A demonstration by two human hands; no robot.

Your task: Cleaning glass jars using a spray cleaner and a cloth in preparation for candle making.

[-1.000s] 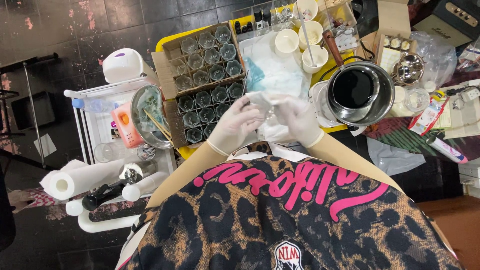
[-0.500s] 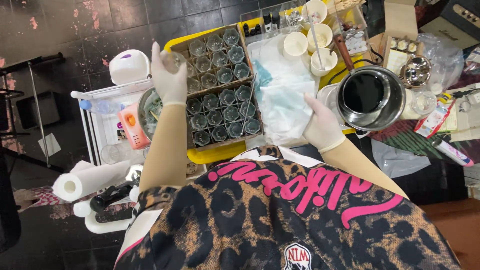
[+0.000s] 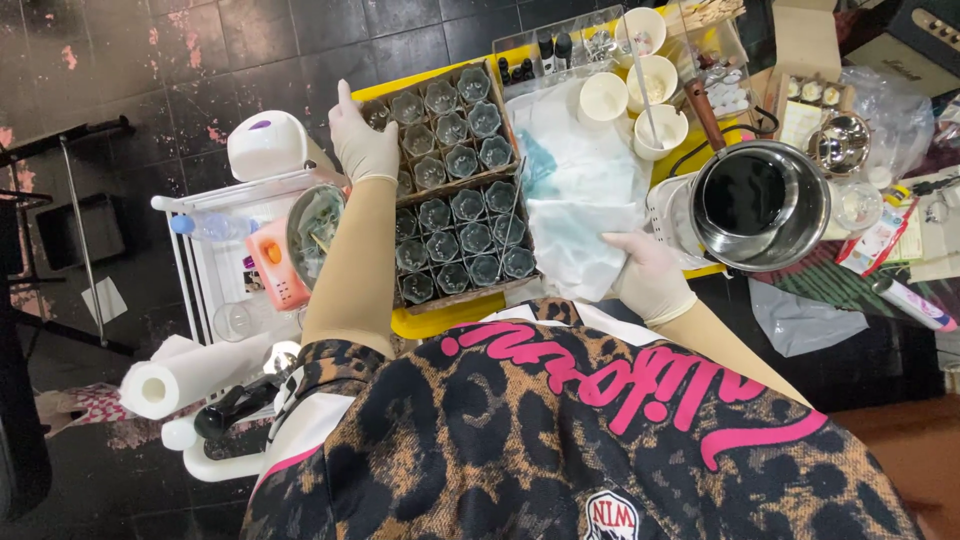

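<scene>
Left hand (image 3: 362,143), gloved, reaching to far left corner of cardboard box (image 3: 520,170); fingers closed on a small glass jar (image 3: 377,113), apparently set at the corner cell, though contact with the divider hard to confirm. Remaining jars (image 3: 455,215) standing upright in rows just right of that grip. Right hand (image 3: 650,275), gloved, resting flat and unclenched on white cloth (image 3: 575,190), gripping nothing. Steel pot (image 3: 758,205) just right of that hand, paper cups (image 3: 640,95) beyond.

Three white cups (image 3: 640,80), one metal pot (image 3: 760,205), two paper rolls (image 3: 190,375)
</scene>
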